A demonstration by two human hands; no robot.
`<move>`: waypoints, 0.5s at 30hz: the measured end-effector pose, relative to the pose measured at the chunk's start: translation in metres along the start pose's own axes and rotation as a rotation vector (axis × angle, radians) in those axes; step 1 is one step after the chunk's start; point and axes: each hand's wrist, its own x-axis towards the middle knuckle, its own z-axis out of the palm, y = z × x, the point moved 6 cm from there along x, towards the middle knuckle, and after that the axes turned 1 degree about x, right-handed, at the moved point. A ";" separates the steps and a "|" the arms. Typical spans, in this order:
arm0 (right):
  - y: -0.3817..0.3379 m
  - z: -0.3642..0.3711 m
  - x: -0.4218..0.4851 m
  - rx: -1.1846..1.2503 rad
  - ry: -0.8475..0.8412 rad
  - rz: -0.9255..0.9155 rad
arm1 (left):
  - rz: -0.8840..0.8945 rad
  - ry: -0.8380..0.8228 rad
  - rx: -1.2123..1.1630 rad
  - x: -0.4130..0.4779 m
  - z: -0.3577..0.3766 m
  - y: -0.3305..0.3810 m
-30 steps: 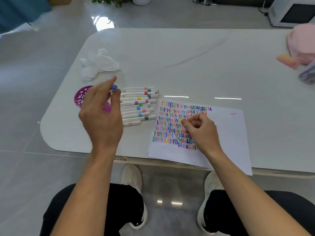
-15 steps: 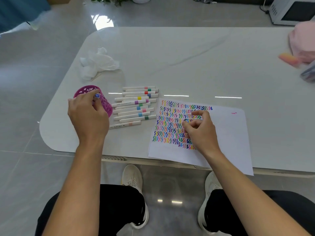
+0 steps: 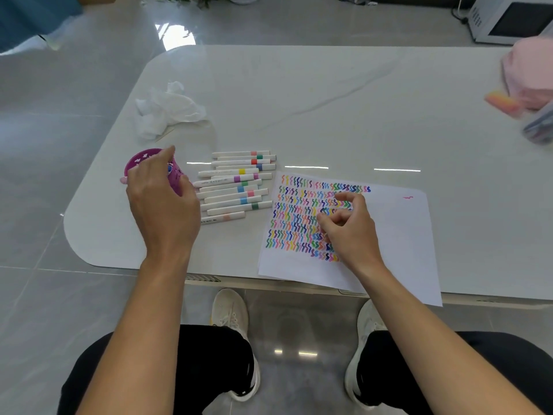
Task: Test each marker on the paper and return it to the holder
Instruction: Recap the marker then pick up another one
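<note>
A purple perforated holder (image 3: 140, 158) stands at the table's left, mostly covered by my left hand (image 3: 163, 199). That hand's curled fingers hold a blue-capped marker (image 3: 170, 169) at the holder's rim; its body is hidden by the hand. Several white markers with coloured bands (image 3: 236, 187) lie in a row just right of the holder. To their right lies the paper (image 3: 398, 235), its left half filled with coloured zigzag strokes. My right hand (image 3: 348, 229) rests on those strokes with loosely curled fingers and holds nothing.
A crumpled white tissue (image 3: 167, 109) lies behind the holder. At the far right are a pink cloth item (image 3: 529, 73), an orange-pink piece (image 3: 502, 101) and a clear bag (image 3: 541, 127). The paper overhangs the table's near edge (image 3: 299, 284).
My left hand carried the blue-capped marker from above the marker row left and down to the holder. My right hand stayed on the paper, fingers loosening slightly.
</note>
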 end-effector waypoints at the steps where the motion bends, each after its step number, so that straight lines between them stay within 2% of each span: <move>1: 0.000 0.000 0.000 0.001 -0.001 0.000 | 0.030 0.005 -0.010 -0.002 0.000 0.005; 6: 0.002 -0.001 0.000 0.018 -0.004 -0.006 | 0.163 -0.091 -0.004 -0.019 0.015 0.025; 12: 0.001 -0.003 0.000 0.046 -0.003 -0.032 | 0.101 -0.394 0.116 -0.037 0.046 0.017; 15: 0.001 -0.006 0.000 0.070 0.027 -0.042 | 0.092 -0.472 0.215 -0.042 0.053 0.017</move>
